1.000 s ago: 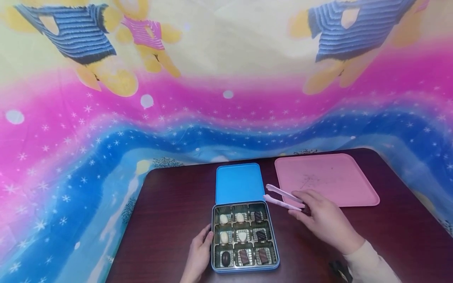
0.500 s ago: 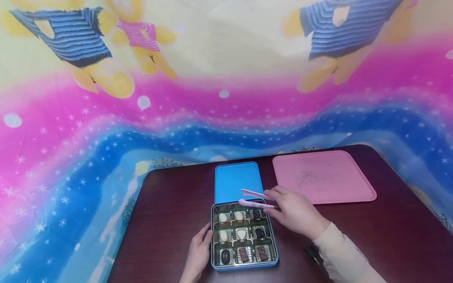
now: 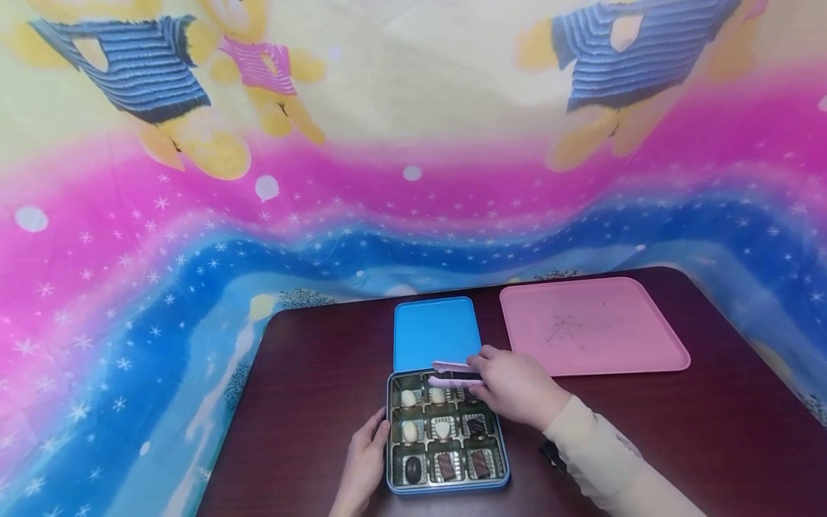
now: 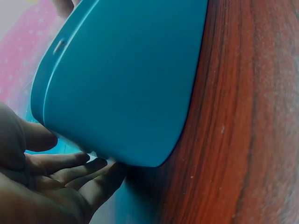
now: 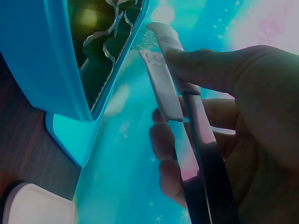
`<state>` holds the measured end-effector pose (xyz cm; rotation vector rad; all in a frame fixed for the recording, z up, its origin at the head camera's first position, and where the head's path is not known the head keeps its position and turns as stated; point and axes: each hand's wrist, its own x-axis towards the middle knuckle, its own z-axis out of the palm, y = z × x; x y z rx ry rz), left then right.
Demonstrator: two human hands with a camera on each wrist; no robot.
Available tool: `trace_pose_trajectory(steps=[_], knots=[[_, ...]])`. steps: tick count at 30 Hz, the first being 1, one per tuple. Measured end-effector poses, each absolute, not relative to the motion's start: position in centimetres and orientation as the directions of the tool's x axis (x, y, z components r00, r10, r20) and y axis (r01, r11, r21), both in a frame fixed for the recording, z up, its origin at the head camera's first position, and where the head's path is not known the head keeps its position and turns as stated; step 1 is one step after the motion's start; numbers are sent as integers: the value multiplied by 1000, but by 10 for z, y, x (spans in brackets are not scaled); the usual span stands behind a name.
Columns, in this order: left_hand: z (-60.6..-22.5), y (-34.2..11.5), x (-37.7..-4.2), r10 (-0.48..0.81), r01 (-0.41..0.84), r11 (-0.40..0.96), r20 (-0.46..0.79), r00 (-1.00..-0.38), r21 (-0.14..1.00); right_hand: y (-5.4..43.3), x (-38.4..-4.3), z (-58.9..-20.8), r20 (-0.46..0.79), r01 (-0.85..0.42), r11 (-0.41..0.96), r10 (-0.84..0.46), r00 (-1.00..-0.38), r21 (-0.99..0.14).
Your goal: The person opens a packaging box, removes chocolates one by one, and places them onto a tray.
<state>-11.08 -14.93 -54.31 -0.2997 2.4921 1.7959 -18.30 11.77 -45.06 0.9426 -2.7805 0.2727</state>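
Observation:
A blue tin [image 3: 446,490] with a divided tray lies on the table, one chocolate in most compartments I can see. They include white oval ones [image 3: 410,431], a white heart-shaped one [image 3: 442,429] and dark ones [image 3: 446,467]. My left hand [image 3: 362,463] rests against the tin's left side. In the left wrist view its fingers touch the tin wall [image 4: 121,84]. With fingers and thumb my right hand [image 3: 520,386] holds a pair of pink tongs [image 5: 163,88], tips apart and nothing between them. The tongs hover over the tin's back row, partly hiding the chocolate at back right.
A light blue lid [image 3: 436,334] lies directly behind the tin. To the right at the back is a pink tray [image 3: 601,327]. The dark reddish-brown table [image 3: 310,373] ends at a printed cloth backdrop [image 3: 400,194].
My right hand has moved left with the tongs, from beside the tin to over its back row. The left hand and the tin have stayed in place.

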Motion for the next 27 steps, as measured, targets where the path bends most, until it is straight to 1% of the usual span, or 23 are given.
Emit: trace_pose_trajectory(steps=[6, 11, 22, 27], knots=[[-543, -150, -110, -127, -181, 297, -149, -981, 938, 110, -182, -449, 225, -639, 766, -612, -758, -70], [-543, -150, -111, -126, -185, 301, -153, -980, 935, 105, -179, -447, 205, -643, 765, -625, -753, -30], [-542, -149, -111, -124, -176, 303, -144, -982, 936, 90, -175, -441, 152, -607, 794, -602, -783, 17], [-542, -149, -110, -128, -188, 304, -156, -979, 934, 82, -174, -438, 82, -591, 805, -592, -801, 44]])
